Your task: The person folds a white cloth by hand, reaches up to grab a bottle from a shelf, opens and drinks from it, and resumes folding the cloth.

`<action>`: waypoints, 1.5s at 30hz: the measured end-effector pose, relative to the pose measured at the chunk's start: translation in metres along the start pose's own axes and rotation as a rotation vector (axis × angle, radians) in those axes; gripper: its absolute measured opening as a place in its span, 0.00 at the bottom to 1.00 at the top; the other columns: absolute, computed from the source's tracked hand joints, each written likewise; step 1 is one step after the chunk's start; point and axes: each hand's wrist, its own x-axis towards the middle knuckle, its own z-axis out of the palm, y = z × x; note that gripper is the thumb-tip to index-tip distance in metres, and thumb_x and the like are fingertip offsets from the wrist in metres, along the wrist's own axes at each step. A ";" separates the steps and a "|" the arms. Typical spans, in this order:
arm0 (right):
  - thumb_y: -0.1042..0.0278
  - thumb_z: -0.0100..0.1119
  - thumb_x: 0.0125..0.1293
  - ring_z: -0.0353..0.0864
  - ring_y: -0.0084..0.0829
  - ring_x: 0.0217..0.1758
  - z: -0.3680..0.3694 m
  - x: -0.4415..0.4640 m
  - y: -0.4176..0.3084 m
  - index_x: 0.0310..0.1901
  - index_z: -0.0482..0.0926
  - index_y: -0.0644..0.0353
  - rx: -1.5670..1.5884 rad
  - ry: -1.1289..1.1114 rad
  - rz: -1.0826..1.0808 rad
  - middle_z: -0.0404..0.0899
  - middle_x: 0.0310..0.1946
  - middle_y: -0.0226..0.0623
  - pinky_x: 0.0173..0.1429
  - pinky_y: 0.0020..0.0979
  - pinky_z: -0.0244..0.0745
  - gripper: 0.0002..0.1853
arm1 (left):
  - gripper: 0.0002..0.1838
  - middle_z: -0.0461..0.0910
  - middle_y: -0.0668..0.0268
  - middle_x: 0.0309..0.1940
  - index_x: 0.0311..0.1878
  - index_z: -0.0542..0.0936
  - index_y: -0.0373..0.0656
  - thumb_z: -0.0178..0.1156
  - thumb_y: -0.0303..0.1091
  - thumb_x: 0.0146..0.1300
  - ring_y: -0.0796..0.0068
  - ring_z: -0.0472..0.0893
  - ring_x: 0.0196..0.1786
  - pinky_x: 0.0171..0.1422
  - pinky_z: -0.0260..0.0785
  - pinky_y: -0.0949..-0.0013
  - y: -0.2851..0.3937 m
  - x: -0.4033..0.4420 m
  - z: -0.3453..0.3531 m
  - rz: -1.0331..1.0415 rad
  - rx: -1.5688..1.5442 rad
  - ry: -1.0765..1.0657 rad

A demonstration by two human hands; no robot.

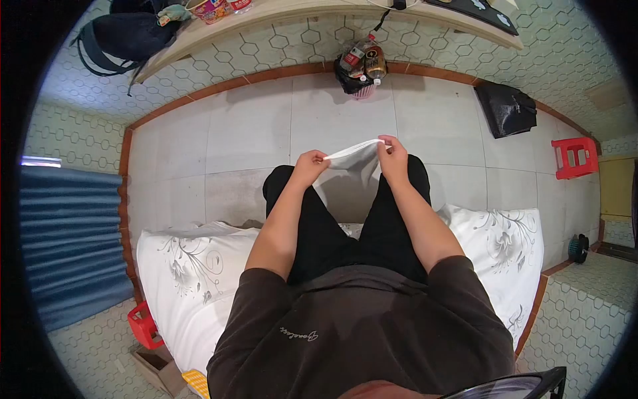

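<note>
A thin, pale grey-white piece, like a cloth or a bag (355, 158), hangs stretched between my two hands above the gap between my knees. Its white upper edge is pulled fairly straight and slants up to the right. My left hand (310, 167) pinches one end of that edge, close to my left knee. At the other end, my right hand (393, 161) grips the corner between thumb and fingers. The exact kind of the piece cannot be made out.
I sit on a bed with a white flowered sheet (488, 249). Ahead stands a bin with bottles (362, 66) under a wooden shelf (286, 26). A black bag (508, 110) and a red stool (575, 158) are at the right; a blue curtain (73, 246) hangs left.
</note>
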 end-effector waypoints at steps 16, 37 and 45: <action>0.70 0.59 0.60 0.69 0.22 0.25 -0.001 -0.004 -0.007 0.42 0.83 0.60 -0.190 -0.103 -0.018 0.78 0.29 0.32 0.31 0.25 0.67 0.10 | 0.05 0.75 0.70 0.24 0.37 0.79 0.39 0.63 0.25 0.57 0.82 0.69 0.26 0.33 0.63 0.79 -0.009 0.005 -0.002 0.131 0.181 0.055; 0.71 0.59 0.60 0.69 0.22 0.23 0.002 -0.003 0.001 0.42 0.82 0.60 -0.201 -0.149 -0.033 0.79 0.29 0.31 0.30 0.24 0.67 0.09 | 0.06 0.73 0.70 0.19 0.39 0.77 0.41 0.60 0.29 0.59 0.79 0.68 0.22 0.28 0.59 0.76 -0.010 0.003 0.000 0.097 0.341 0.035; 0.72 0.58 0.60 0.69 0.22 0.24 -0.001 -0.002 -0.005 0.41 0.82 0.60 -0.225 -0.076 0.009 0.79 0.29 0.31 0.30 0.24 0.67 0.09 | 0.07 0.74 0.70 0.20 0.40 0.77 0.42 0.60 0.32 0.59 0.78 0.69 0.22 0.28 0.60 0.74 -0.004 0.002 0.003 0.104 0.190 0.137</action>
